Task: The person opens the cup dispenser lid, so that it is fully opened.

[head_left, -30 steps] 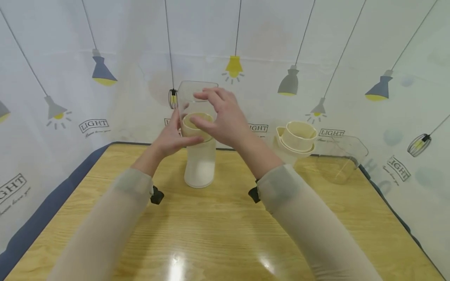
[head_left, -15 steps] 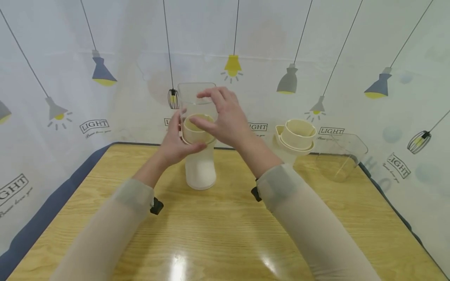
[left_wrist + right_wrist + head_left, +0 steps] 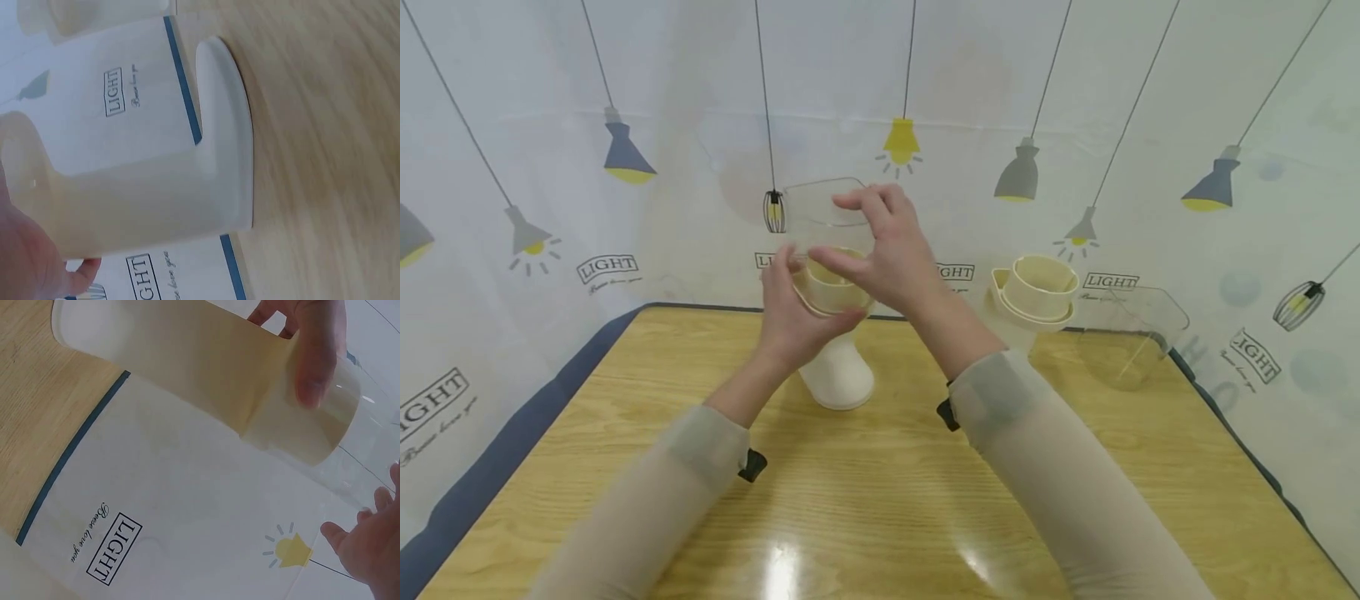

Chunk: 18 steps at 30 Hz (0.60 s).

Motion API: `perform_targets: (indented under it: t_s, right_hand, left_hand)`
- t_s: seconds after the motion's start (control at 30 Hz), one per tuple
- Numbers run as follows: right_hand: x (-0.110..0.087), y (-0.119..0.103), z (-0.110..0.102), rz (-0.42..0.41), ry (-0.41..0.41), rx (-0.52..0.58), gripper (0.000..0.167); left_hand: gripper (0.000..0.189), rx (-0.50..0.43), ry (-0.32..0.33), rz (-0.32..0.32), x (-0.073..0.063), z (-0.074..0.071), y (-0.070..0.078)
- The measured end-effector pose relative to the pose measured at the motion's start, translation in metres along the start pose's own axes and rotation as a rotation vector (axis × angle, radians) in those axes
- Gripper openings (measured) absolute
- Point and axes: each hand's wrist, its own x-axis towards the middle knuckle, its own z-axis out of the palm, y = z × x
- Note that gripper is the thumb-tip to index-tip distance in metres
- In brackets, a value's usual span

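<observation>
My left hand (image 3: 793, 321) grips the upper part of a cream plastic stand (image 3: 841, 379), its thumb across the near side of the round collar (image 3: 842, 293). In the left wrist view the stand (image 3: 144, 206) shows a broad foot at the wooden table. Above the collar is a clear plastic container (image 3: 812, 204). My right hand (image 3: 895, 250) holds this container from the right, thumb and fingers spread at its side. The right wrist view shows my left thumb (image 3: 312, 381) pressed against the collar; the contact of my right fingertips with the clear wall is hard to make out.
To the right stands a second cream piece (image 3: 1039, 287) with a round collar and a side spout. Beside it, near the table's back right corner, is another clear container (image 3: 1120, 358). A curtain (image 3: 700, 167) printed with lamps hangs behind the wooden table (image 3: 865, 508).
My left hand has moved right and turned the stand, whose foot has shifted right and now looks slanted. The right hand has moved only slightly.
</observation>
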Motion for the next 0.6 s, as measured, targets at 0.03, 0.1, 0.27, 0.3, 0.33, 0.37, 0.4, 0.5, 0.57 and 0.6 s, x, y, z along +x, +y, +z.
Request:
perform_targets:
  t_s: [0.03,0.1,0.27,0.3,0.33,0.37,0.4,0.5,0.57,0.6]
  right_hand:
    - [-0.001,0.0,0.002,0.006,0.008,0.013,0.072]
    - [-0.003,0.0,0.007,0.028,0.031,0.04,0.075]
    - [-0.006,-0.001,0.022,0.128,0.101,0.097,0.08]
    - [-0.006,-0.002,0.025,0.145,0.114,0.101,0.08]
    - [-0.006,-0.004,0.027,0.16,0.123,0.103,0.081]
    - [-0.005,-0.005,0.028,0.172,0.128,0.103,0.081]
    - [-0.005,-0.006,0.029,0.182,0.136,0.098,0.082]
    - [-0.003,-0.009,0.031,0.228,0.152,0.087,0.083]
    - [-0.002,-0.009,0.03,0.258,0.165,0.095,0.083]
    - [-0.001,-0.009,0.029,0.273,0.174,0.104,0.083]
  left_hand:
    - [0.133,0.005,0.016,0.001,-0.001,0.002,0.001]
    - [0.132,0.009,0.04,-0.002,-0.003,0.006,0.004]
    - [0.123,-0.057,0.033,0.005,-0.005,0.011,0.005]
    - [0.123,-0.074,0.025,0.001,-0.005,0.01,0.005]
    - [0.123,-0.087,0.016,-0.006,-0.004,0.009,0.004]
    - [0.123,-0.095,0.009,-0.012,-0.004,0.008,0.004]
    - [0.123,-0.099,0.002,-0.017,-0.003,0.007,0.003]
    - [0.128,-0.071,-0.022,-0.06,-0.002,0.004,0.004]
    - [0.129,-0.067,-0.034,-0.079,-0.001,0.004,0.005]
    - [0.13,-0.069,-0.037,-0.089,0.0,0.003,0.006]
